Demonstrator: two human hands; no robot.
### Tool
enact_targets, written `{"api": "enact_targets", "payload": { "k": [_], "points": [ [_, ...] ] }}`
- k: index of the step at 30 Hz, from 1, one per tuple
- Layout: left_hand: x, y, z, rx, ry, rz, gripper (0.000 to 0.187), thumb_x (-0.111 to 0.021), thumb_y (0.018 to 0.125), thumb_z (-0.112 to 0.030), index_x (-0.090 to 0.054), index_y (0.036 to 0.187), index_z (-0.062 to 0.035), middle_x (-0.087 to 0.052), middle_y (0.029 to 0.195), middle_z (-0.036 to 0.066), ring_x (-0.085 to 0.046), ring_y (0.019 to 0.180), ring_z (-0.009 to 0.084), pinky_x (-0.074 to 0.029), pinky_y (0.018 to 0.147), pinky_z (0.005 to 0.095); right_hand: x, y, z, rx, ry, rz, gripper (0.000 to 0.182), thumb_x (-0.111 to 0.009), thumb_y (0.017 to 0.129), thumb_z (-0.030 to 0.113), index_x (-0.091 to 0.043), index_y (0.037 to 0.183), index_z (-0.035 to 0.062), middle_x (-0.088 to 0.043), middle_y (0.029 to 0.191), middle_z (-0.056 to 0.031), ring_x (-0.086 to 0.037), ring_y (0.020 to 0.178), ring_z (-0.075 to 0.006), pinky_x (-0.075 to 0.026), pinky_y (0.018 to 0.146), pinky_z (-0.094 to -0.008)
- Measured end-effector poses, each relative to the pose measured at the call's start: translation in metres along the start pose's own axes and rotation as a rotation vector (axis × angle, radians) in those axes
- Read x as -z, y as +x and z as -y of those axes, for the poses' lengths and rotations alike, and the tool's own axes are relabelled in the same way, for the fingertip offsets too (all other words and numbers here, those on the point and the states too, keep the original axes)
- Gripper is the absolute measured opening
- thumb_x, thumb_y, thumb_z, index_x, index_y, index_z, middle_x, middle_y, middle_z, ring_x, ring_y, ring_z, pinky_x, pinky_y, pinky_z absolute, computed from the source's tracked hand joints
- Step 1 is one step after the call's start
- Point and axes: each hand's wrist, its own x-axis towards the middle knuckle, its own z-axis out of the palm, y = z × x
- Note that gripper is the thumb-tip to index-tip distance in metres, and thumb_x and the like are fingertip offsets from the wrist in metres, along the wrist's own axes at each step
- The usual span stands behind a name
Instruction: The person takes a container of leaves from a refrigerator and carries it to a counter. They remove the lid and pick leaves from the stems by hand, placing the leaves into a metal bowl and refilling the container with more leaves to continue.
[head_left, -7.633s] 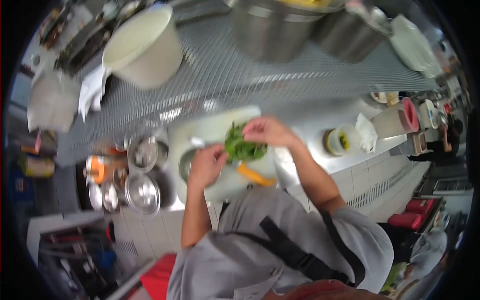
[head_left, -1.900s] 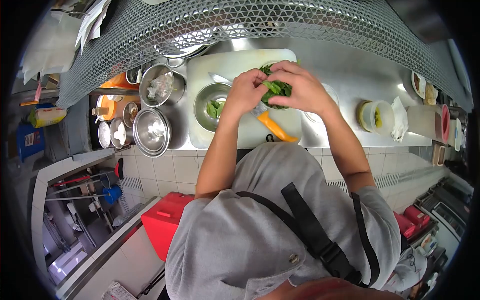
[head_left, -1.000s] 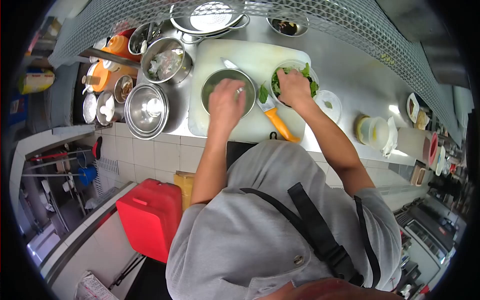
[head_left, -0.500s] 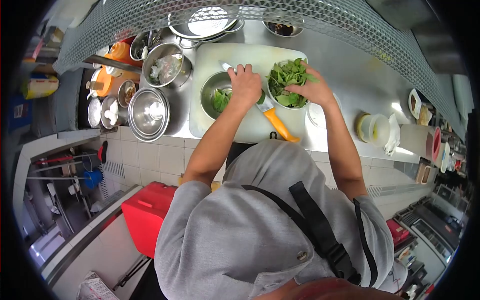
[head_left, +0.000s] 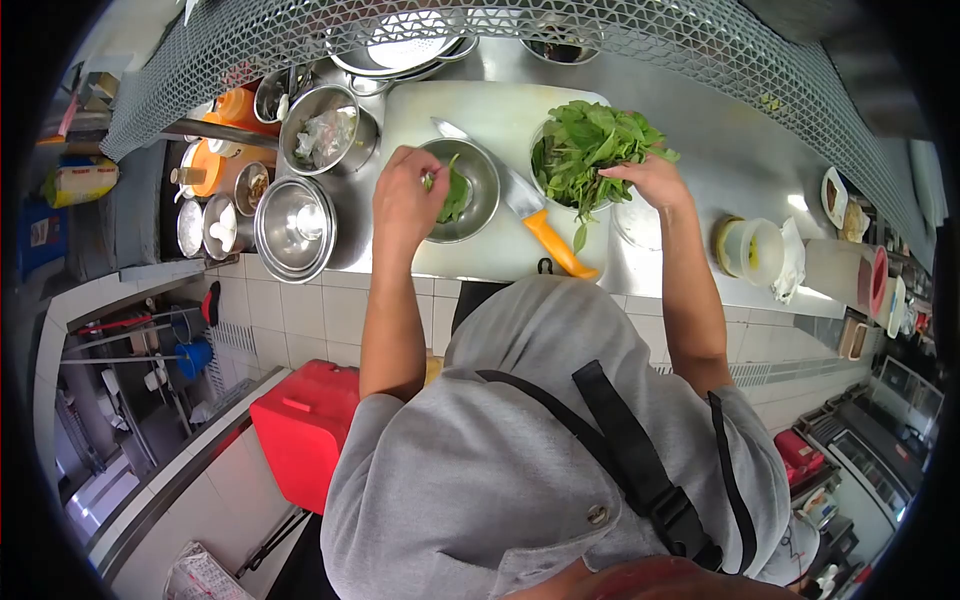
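My left hand (head_left: 406, 198) is at the left rim of a steel bowl (head_left: 486, 200), fingers pinched, with a bit of green leaf showing between them. Green leaves (head_left: 456, 192) lie inside that bowl. My right hand (head_left: 655, 182) has its fingers closed on a bunch of leafy greens (head_left: 598, 140), raised over a second round container (head_left: 537, 170) that the leaves mostly cover. One sprig dangles below the bunch. Between the two vessels a knife with a yellow handle (head_left: 558, 245) lies diagonally on the white cutting board (head_left: 450, 103), its blade partly hidden behind the steel bowl.
To the left stand a steel pot with plastic in it (head_left: 352, 150), stacked steel bowls (head_left: 290, 252) and orange-topped bottles (head_left: 207, 165). A wire mesh shelf (head_left: 500, 35) overhangs the back. Plastic tubs (head_left: 755, 255) sit at the right. A red bin (head_left: 305, 440) stands on the floor.
My left hand has moved left from over the knife to the steel bowl's left rim. My right hand has lifted the greens higher out of their container. The knife stays put.
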Motion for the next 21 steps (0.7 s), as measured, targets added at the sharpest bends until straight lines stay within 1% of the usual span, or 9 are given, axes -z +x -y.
{"api": "enact_targets", "payload": {
  "k": [3,5,6,8,9,11,15,17,21],
  "points": [
    [0.003,-0.014,0.010,0.078,0.039,-0.012,0.009,-0.069,0.079,-0.013,-0.064,0.081,-0.0054,-0.065,0.083,0.013,-0.064,0.074,0.0328,-0.050,0.065,0.0411,0.001,0.009,-0.005,0.014,0.057,0.003,0.058,-0.082,0.070,0.005,-0.057,0.122,-0.0016,-0.067,0.109,-0.0070,-0.062,0.099,-0.0158,-0.047,0.094,-0.0307],
    [0.002,-0.022,0.010,0.271,0.082,0.086,0.007,-0.066,0.080,-0.010,-0.062,0.079,-0.0051,-0.067,0.079,0.012,-0.064,0.073,0.0342,-0.049,0.061,0.0437,-0.007,0.006,0.004,0.216,0.074,0.041,0.056,-0.080,0.072,0.009,-0.057,0.122,0.0006,-0.064,0.116,-0.0058,-0.060,0.104,-0.0172,-0.044,0.097,-0.0314],
    [-0.001,-0.024,0.013,0.279,0.078,0.082,0.007,-0.066,0.080,-0.010,-0.062,0.079,-0.0051,-0.067,0.079,0.012,-0.064,0.073,0.0342,-0.049,0.061,0.0437,-0.007,0.007,0.004,0.213,0.068,0.047,0.056,-0.080,0.072,0.009,-0.057,0.122,0.0006,-0.064,0.116,-0.0058,-0.060,0.104,-0.0172,-0.044,0.097,-0.0314],
    [-0.010,-0.029,0.020,0.240,0.135,0.095,0.009,-0.067,0.079,-0.007,-0.061,0.085,-0.0037,-0.068,0.079,0.015,-0.067,0.072,0.0334,-0.051,0.062,0.0401,-0.002,0.009,0.005,0.477,-0.254,0.121,0.054,-0.078,0.073,0.010,-0.057,0.122,0.0025,-0.059,0.122,-0.0073,-0.057,0.110,-0.0200,-0.044,0.098,-0.0322],
    [-0.013,-0.030,0.022,0.247,0.132,0.094,0.009,-0.067,0.079,-0.007,-0.061,0.085,-0.0037,-0.068,0.079,0.015,-0.067,0.072,0.0334,-0.051,0.062,0.0401,0.001,0.009,0.007,0.474,-0.258,0.127,0.054,-0.078,0.073,0.010,-0.057,0.122,0.0025,-0.059,0.122,-0.0073,-0.057,0.110,-0.0200,-0.044,0.098,-0.0322],
    [-0.018,-0.031,0.024,0.201,0.128,0.079,0.011,-0.062,0.081,-0.006,-0.059,0.092,-0.0077,-0.068,0.082,0.012,-0.064,0.077,0.0363,-0.050,0.062,0.0464,0.006,0.005,0.020,0.591,-0.575,0.129,0.055,-0.077,0.071,0.008,-0.056,0.122,0.0032,-0.057,0.125,-0.0113,-0.054,0.117,-0.0253,-0.043,0.100,-0.0343],
    [-0.023,-0.029,0.025,0.153,0.167,0.060,0.016,-0.061,0.081,-0.005,-0.059,0.097,-0.0086,-0.068,0.085,0.012,-0.064,0.079,0.0365,-0.051,0.065,0.0465,0.009,-0.006,0.035,0.519,-0.737,0.078,0.056,-0.077,0.070,0.009,-0.056,0.122,0.0034,-0.056,0.130,-0.0163,-0.052,0.121,-0.0320,-0.042,0.103,-0.0373],
    [-0.021,-0.027,0.023,0.190,0.197,0.134,0.018,-0.060,0.081,-0.004,-0.060,0.099,-0.0082,-0.068,0.093,0.013,-0.064,0.083,0.0367,-0.051,0.067,0.0459,0.011,-0.005,0.036,0.579,-0.906,0.078,0.054,-0.076,0.073,0.011,-0.057,0.122,0.0040,-0.051,0.138,-0.0169,-0.050,0.124,-0.0357,-0.042,0.103,-0.0391],
    [-0.020,-0.025,0.019,0.150,0.193,0.131,0.022,-0.063,0.081,-0.004,-0.061,0.103,-0.0077,-0.066,0.097,0.014,-0.064,0.085,0.0367,-0.051,0.070,0.0449,0.006,-0.015,0.044,0.548,-0.830,0.052,0.050,-0.076,0.074,0.009,-0.059,0.121,0.0029,-0.051,0.141,-0.0131,-0.052,0.124,-0.0333,-0.044,0.102,-0.0403]
  ]
}}
